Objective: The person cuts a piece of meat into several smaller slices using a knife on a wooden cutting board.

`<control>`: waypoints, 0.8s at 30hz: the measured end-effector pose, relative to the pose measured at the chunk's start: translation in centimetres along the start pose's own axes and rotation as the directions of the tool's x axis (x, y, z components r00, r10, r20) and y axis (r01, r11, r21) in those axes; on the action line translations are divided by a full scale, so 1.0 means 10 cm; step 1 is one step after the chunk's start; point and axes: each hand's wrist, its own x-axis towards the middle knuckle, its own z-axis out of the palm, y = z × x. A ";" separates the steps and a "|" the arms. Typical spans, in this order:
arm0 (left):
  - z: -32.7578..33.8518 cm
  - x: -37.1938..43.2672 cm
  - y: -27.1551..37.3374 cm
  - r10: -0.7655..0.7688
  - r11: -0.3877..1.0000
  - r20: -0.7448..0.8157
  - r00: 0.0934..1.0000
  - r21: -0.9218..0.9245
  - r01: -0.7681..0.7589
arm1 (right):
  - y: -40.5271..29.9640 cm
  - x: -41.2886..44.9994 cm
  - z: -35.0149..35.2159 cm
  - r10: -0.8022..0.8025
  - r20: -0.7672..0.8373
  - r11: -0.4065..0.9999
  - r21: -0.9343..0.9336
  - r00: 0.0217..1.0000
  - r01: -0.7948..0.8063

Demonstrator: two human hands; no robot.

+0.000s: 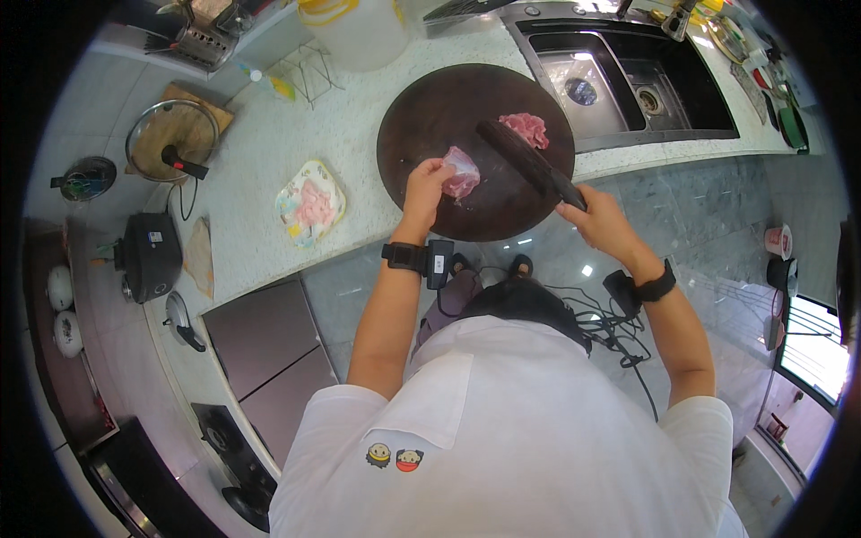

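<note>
On a round dark cutting board (430,107), my left hand (426,191) grips the edge of a piece of raw meat (461,173) between thumb and fingers. My right hand (595,218) is wrapped around the black handle of a cleaver (518,155). Its broad dark blade points up and left over the board, to the right of the held meat. Beyond the blade lies a small heap of cut raw meat (527,129). Left of the board, a patterned dish (291,205) holds pale pink pieces of meat or fat (315,203).
A double sink (585,138) is set into the counter (363,128) right of the board. Behind stand a large plastic container (363,40) and a wire rack (311,74). A glass lid (173,107), a black appliance (151,255) and a gas stove (232,444) are leftward. Cables (612,329) hang near my right arm.
</note>
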 end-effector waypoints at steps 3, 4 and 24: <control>0.04 0.01 0.06 -0.008 0.990 0.052 0.999 -0.141 0.016 | -0.03 -0.01 -0.02 0.024 -0.012 0.999 0.036 1.000 -0.023; 0.06 0.00 0.09 0.011 0.987 0.080 0.997 -0.163 0.002 | -0.04 -0.01 -0.02 0.000 -0.032 1.000 0.020 0.999 0.001; 0.29 -0.30 -0.17 0.568 0.290 0.175 0.804 0.872 -0.394 | -0.05 -0.09 -0.04 0.058 -0.009 0.998 -0.038 0.998 -0.058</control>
